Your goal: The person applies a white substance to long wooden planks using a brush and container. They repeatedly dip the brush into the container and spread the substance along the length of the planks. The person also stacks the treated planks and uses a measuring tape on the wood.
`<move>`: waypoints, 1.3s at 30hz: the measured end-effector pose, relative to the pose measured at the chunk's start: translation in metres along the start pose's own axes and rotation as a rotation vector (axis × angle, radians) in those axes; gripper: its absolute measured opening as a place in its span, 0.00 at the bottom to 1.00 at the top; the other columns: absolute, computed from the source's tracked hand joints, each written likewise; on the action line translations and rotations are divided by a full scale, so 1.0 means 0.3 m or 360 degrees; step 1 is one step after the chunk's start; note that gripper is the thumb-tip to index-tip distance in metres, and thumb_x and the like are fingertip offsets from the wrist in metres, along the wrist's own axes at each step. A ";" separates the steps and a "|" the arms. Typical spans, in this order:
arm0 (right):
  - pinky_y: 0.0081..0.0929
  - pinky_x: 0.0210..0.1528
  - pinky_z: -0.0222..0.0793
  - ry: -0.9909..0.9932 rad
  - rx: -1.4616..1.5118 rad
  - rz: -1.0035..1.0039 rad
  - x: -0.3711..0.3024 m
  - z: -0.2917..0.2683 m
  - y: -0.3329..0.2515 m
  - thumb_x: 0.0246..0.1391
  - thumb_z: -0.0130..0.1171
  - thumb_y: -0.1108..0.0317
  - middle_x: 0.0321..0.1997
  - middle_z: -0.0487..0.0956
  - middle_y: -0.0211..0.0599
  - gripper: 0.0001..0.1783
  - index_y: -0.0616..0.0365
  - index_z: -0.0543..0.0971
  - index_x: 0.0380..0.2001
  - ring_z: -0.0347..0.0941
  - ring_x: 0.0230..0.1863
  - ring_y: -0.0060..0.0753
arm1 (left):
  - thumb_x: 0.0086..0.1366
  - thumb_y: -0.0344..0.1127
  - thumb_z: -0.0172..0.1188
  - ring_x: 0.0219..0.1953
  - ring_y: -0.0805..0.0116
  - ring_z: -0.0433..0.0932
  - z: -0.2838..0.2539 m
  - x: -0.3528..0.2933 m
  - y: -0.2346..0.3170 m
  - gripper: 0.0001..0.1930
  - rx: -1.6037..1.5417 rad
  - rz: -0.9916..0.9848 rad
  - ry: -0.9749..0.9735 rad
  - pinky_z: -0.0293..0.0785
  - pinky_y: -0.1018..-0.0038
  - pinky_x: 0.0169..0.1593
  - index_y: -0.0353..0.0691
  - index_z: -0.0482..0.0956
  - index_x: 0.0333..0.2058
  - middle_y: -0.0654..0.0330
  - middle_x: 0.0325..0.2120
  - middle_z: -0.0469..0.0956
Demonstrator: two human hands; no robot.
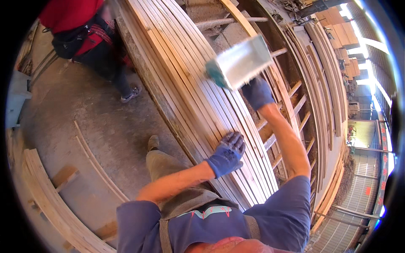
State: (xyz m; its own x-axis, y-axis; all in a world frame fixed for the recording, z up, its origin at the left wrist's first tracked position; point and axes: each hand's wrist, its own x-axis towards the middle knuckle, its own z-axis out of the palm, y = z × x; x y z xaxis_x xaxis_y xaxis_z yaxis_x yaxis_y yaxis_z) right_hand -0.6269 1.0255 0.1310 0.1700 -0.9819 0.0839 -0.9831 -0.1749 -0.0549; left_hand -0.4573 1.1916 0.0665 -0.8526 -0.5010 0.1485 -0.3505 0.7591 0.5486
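Observation:
Long light wooden strips lie side by side in a tight row, running from the top edge down toward my body. My left hand, in a blue glove with a dark coating, rests on the strips with its fingers apart and slightly bent. Beyond it and to the right, my right hand, gloved the same way, is closed on a silver box-shaped tool with a teal end. Motion blurs the tool, which is held above the strips; its underside and exact kind are hidden.
A person in red and dark clothes stands at the far left beside the strips. Right of them is a rack with wooden crossbars, then more long boards. Stacked boards lie at lower left, near a thin strip on the floor.

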 end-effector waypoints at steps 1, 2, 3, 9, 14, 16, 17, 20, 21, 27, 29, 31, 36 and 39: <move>0.49 0.35 0.75 0.0012 0.0003 0.0113 -0.129 -0.037 0.003 0.50 0.55 0.70 0.34 0.80 0.52 0.11 0.55 0.78 0.39 0.77 0.34 0.58 | 0.58 0.60 0.54 0.67 0.47 0.55 0.023 -0.002 0.030 0.39 0.0089 -0.0030 0.0030 0.42 0.54 0.70 0.31 0.68 0.57 0.43 0.61 0.63; 0.48 0.38 0.76 -0.0125 -0.0023 0.0111 -0.244 -0.077 0.026 0.55 0.53 0.65 0.36 0.80 0.52 0.11 0.55 0.77 0.40 0.78 0.35 0.57 | 0.58 0.61 0.54 0.67 0.46 0.55 0.043 -0.007 0.060 0.40 0.0206 -0.0065 0.0051 0.43 0.54 0.70 0.31 0.68 0.57 0.42 0.61 0.63; 0.48 0.38 0.75 -0.0092 0.0035 0.0076 -0.364 -0.123 0.037 0.54 0.53 0.67 0.35 0.80 0.52 0.10 0.56 0.78 0.39 0.78 0.36 0.58 | 0.58 0.61 0.53 0.66 0.46 0.56 0.063 -0.013 0.091 0.40 0.0320 -0.0087 0.0075 0.43 0.54 0.69 0.31 0.67 0.57 0.42 0.61 0.63; 0.47 0.35 0.75 -0.0066 0.0213 0.0124 -1.085 -0.162 0.188 0.43 0.61 0.71 0.29 0.81 0.49 0.07 0.53 0.82 0.29 0.77 0.31 0.57 | 0.60 0.57 0.57 0.60 0.54 0.66 -0.021 -0.230 0.288 0.32 -0.0062 0.0141 -0.0136 0.63 0.55 0.61 0.36 0.71 0.53 0.46 0.56 0.69; 0.38 0.52 0.72 -0.0074 0.0666 0.0788 -1.445 -0.218 0.157 0.47 0.62 0.69 0.48 0.79 0.50 0.21 0.58 0.77 0.47 0.74 0.51 0.50 | 0.59 0.46 0.62 0.36 0.57 0.81 -0.038 -0.514 0.236 0.15 -0.0484 -0.0014 0.0609 0.77 0.63 0.40 0.40 0.79 0.37 0.56 0.32 0.81; 0.40 0.51 0.71 -0.0269 0.0281 0.0763 -1.416 -0.249 0.147 0.48 0.60 0.69 0.48 0.78 0.53 0.20 0.58 0.76 0.48 0.74 0.51 0.53 | 0.58 0.43 0.62 0.32 0.55 0.81 -0.002 -0.605 0.156 0.12 -0.0386 -0.0299 0.0560 0.77 0.63 0.37 0.42 0.80 0.36 0.55 0.29 0.81; 0.42 0.50 0.72 -0.0224 0.0311 0.0620 -1.358 -0.233 0.166 0.48 0.58 0.70 0.46 0.79 0.54 0.19 0.57 0.77 0.47 0.74 0.49 0.54 | 0.58 0.41 0.62 0.30 0.54 0.80 0.016 -0.634 0.118 0.11 -0.0329 -0.0442 0.0526 0.77 0.62 0.35 0.43 0.80 0.36 0.55 0.27 0.81; 0.46 0.44 0.74 -0.0233 0.0258 0.0385 -1.009 -0.172 0.141 0.47 0.56 0.72 0.38 0.80 0.56 0.16 0.58 0.80 0.41 0.76 0.42 0.58 | 0.55 0.37 0.63 0.31 0.49 0.80 0.090 -0.705 0.021 0.12 -0.0416 -0.0761 0.0558 0.76 0.62 0.34 0.43 0.81 0.39 0.51 0.28 0.81; 0.47 0.42 0.75 -0.0157 0.0237 0.0321 -0.844 -0.154 0.097 0.47 0.56 0.70 0.36 0.80 0.57 0.13 0.58 0.82 0.37 0.77 0.39 0.59 | 0.56 0.38 0.63 0.33 0.48 0.80 0.097 -0.721 0.002 0.12 -0.0449 -0.0846 0.0525 0.75 0.60 0.36 0.42 0.81 0.39 0.49 0.30 0.80; 0.48 0.48 0.72 0.0017 0.0114 0.0142 0.133 0.044 -0.067 0.58 0.47 0.59 0.40 0.79 0.59 0.18 0.61 0.80 0.39 0.76 0.44 0.60 | 0.58 0.39 0.61 0.36 0.47 0.79 0.157 -0.751 -0.126 0.13 -0.0484 -0.1026 0.0430 0.75 0.59 0.39 0.40 0.81 0.39 0.47 0.33 0.81; 0.44 0.49 0.72 -0.0052 0.0093 0.0008 0.359 0.087 -0.121 0.56 0.48 0.59 0.41 0.79 0.58 0.18 0.61 0.82 0.36 0.77 0.45 0.57 | 0.58 0.39 0.62 0.36 0.48 0.80 0.169 -0.751 -0.133 0.13 -0.0438 -0.1089 0.0400 0.75 0.59 0.40 0.40 0.81 0.40 0.48 0.34 0.81; 0.45 0.55 0.69 0.0115 0.0358 -0.0036 0.448 0.119 -0.135 0.57 0.47 0.59 0.52 0.76 0.59 0.22 0.57 0.77 0.50 0.72 0.56 0.54 | 0.58 0.38 0.62 0.36 0.49 0.80 0.186 -0.762 -0.101 0.13 -0.0421 -0.1060 0.0339 0.76 0.60 0.40 0.41 0.81 0.40 0.49 0.34 0.82; 0.46 0.52 0.71 0.0001 0.0181 -0.0091 0.365 0.155 -0.138 0.55 0.47 0.60 0.48 0.77 0.58 0.22 0.59 0.78 0.47 0.75 0.51 0.55 | 0.56 0.37 0.64 0.35 0.51 0.81 0.215 -0.742 0.050 0.13 -0.0454 -0.0889 0.0377 0.76 0.61 0.41 0.39 0.81 0.39 0.51 0.34 0.82; 0.46 0.51 0.72 -0.0084 0.0332 0.0026 0.045 0.097 -0.146 0.54 0.47 0.60 0.44 0.78 0.61 0.21 0.62 0.79 0.44 0.76 0.49 0.57 | 0.56 0.38 0.65 0.36 0.53 0.81 0.192 -0.632 0.264 0.16 -0.0530 -0.0556 0.0422 0.76 0.62 0.43 0.39 0.79 0.41 0.51 0.36 0.82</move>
State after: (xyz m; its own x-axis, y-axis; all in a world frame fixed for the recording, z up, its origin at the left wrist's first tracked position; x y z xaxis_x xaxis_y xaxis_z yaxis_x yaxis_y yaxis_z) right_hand -0.5795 1.0176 0.1055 0.1628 -0.9862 0.0296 -0.9511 -0.1648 -0.2612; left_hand -0.3457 1.3706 0.0343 -0.5657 -0.8197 0.0894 -0.4170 0.3779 0.8266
